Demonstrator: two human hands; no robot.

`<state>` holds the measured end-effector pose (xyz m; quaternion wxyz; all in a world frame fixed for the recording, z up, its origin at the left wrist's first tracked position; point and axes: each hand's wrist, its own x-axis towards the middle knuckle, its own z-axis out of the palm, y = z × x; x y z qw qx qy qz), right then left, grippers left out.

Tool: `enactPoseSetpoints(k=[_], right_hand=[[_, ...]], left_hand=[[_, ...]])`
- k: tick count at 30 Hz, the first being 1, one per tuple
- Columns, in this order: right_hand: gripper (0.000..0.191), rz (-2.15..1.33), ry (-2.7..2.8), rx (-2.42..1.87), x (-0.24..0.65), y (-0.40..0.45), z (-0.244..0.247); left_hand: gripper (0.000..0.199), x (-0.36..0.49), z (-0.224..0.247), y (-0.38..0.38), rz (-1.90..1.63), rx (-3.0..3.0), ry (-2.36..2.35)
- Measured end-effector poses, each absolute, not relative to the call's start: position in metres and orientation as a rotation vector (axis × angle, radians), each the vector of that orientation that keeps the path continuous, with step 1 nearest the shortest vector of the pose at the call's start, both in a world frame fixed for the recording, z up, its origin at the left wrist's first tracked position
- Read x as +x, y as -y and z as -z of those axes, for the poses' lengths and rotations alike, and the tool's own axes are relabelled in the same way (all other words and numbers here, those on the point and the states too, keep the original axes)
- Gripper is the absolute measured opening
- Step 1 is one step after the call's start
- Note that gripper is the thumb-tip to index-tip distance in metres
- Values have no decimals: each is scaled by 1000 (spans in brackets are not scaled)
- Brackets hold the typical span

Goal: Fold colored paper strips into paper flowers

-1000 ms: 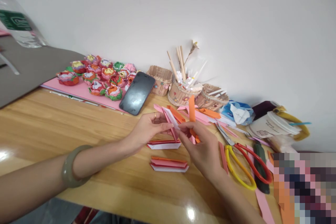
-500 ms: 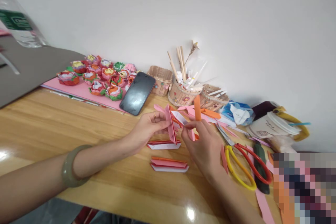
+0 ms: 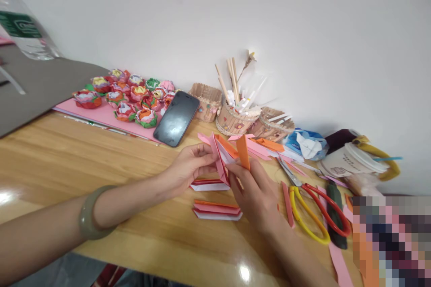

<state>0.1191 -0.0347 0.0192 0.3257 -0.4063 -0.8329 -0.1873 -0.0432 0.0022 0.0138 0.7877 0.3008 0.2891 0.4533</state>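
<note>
Left hand: pinches folded pink-and-red paper strip above the wooden table
Right hand: grips folded orange paper strip, seemingly not yet nested
Layered red-and-white paper stacks: two, already nested
Round multicoloured paper flowers: apparently finished

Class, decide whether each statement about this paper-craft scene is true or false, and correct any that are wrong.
1. The left hand holds folded pink paper. True.
2. A bangle circles the right forearm. False: it is on the left forearm.
3. An orange strip sticks up at the right hand. True.
4. The phone lies to the left of the paper flowers. False: it lies to their right.
5. The scissors have matching blue handles. False: one is yellow, the other red.
6. Wooden sticks stand in a decorated container. True.
</note>
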Motion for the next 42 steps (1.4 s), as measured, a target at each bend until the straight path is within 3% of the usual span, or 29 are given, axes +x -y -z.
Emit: enactPoseSetpoints(k=[7, 18, 30, 38, 42], right_hand=[[24, 351, 2261, -881, 120, 30, -19], [14, 446, 2442, -794, 125, 29, -22], [15, 111, 2255, -1127, 114, 32, -26], [14, -300, 2007, -1352, 112, 32, -29], [14, -334, 1890, -1454, 115, 31, -32]], left_hand=[[13, -46, -8, -7, -979, 557, -648], [10, -47, -6, -8, -988, 536, -667], [23, -44, -11, -4, -943, 686, -667], [24, -43, -9, 0, -954, 769, -641], [19, -43, -13, -2, -1032, 795, -665]])
